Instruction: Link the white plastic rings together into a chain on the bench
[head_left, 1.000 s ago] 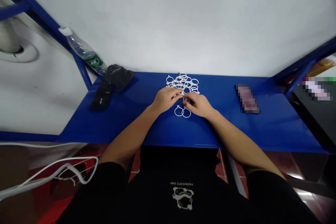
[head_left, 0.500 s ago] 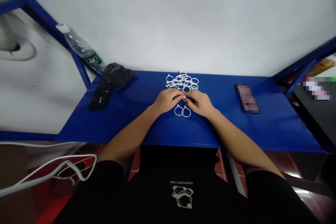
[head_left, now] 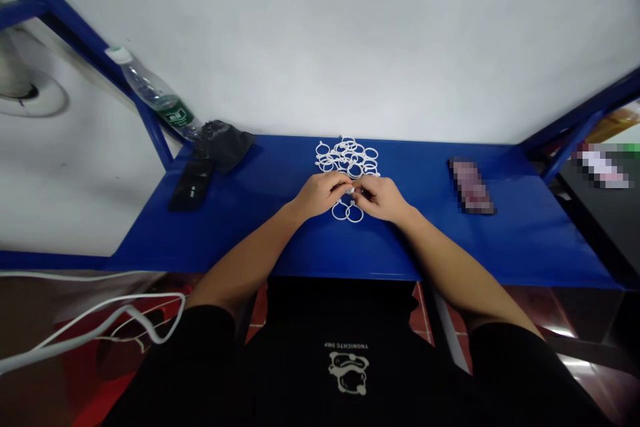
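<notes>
My left hand point(head_left: 321, 193) and my right hand point(head_left: 381, 197) meet over the middle of the blue table, fingertips nearly touching. Between them they pinch a small white ring point(head_left: 351, 190), mostly hidden by the fingers. Both hands are closed around it. Just behind the fingertips lies a loose pile of white rings point(head_left: 356, 156), each with a small knob or clip on its edge. Two linked white rings point(head_left: 355, 213) lie flat on the table in front of the hands, nearer my body.
A clear plastic bottle point(head_left: 150, 90) leans at the left, by a crumpled black bag point(head_left: 227, 147) and a black case-like object point(head_left: 191, 185). To the right lies a blurred-out phone-like object point(head_left: 473, 187). White cables point(head_left: 125, 300) hang below the table's left front edge.
The white ring between my fingertips has shifted slightly and shows a bit more below them. My hands otherwise stay in nearly the same place.
</notes>
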`<state>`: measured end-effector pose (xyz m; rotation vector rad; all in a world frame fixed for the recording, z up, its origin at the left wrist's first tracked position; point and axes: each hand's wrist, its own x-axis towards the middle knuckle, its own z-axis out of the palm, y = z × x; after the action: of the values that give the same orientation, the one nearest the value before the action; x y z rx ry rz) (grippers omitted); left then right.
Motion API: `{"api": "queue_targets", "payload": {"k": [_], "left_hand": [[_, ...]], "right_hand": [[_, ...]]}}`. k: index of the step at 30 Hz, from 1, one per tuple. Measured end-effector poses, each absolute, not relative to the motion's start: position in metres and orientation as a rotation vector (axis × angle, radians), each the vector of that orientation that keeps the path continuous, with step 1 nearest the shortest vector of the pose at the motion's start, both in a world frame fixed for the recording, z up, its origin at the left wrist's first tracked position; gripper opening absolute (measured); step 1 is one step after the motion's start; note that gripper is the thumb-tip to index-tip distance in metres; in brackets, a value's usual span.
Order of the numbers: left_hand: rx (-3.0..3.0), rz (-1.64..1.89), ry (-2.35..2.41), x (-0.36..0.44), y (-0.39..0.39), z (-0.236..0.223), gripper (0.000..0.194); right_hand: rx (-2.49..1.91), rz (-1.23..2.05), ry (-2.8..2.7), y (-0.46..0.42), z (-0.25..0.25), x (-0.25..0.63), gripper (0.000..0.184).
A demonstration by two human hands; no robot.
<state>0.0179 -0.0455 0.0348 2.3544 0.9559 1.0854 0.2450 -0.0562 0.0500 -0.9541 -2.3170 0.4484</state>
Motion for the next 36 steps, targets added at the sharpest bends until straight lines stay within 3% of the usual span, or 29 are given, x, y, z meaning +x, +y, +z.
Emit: {"api": "queue_targets", "payload": {"k": [36], "left_hand": [[2.39, 1.059, 0.922, 0.0233, -0.0502, 0.0352, 0.01]], "right_hand": [[-0.859, 0.493, -2.272, -0.0533, 0.0465, 0.2445, 0.01]]}}
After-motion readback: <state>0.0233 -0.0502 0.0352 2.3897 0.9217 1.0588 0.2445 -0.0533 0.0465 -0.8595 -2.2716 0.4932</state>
